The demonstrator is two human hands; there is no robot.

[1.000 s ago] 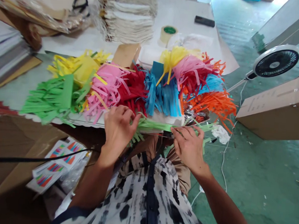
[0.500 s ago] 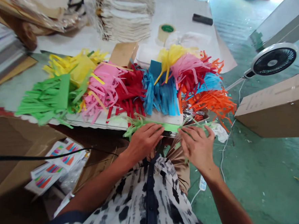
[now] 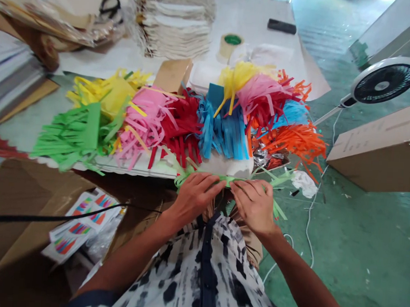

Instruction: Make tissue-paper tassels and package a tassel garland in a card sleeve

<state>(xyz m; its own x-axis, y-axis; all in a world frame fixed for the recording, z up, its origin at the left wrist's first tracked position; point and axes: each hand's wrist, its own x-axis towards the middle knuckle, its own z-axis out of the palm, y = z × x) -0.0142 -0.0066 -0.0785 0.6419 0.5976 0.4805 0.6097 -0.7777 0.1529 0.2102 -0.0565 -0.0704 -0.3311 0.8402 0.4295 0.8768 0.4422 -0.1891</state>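
Observation:
A light green tissue paper tassel (image 3: pixel 227 179) stretches sideways between my hands at the table's front edge, its cut fringe sticking out past both of them. My left hand (image 3: pixel 198 190) is closed on it near the middle, fingers bent over the band. Close beside it, my right hand (image 3: pixel 254 203) grips the same band, with fringe strips showing beyond its knuckles. Behind the hands lie fringed paper bundles: green (image 3: pixel 67 136), yellow (image 3: pixel 116 95), pink (image 3: pixel 144 122), red (image 3: pixel 182 119), blue (image 3: pixel 227 131) and orange (image 3: pixel 296 143). My thumbs are mostly hidden.
A tape roll (image 3: pixel 231 46), a black bar-shaped object (image 3: pixel 281 26) and stacked pale bundles (image 3: pixel 178 29) sit farther back. On the right are a fan (image 3: pixel 385 83) and a cardboard box (image 3: pixel 382 148). Printed cards (image 3: pixel 78 229) lie in an open box at lower left.
My right hand has moved left along the green band, closer to my left hand. More fringe now shows to the right of it. The view has shifted slightly.

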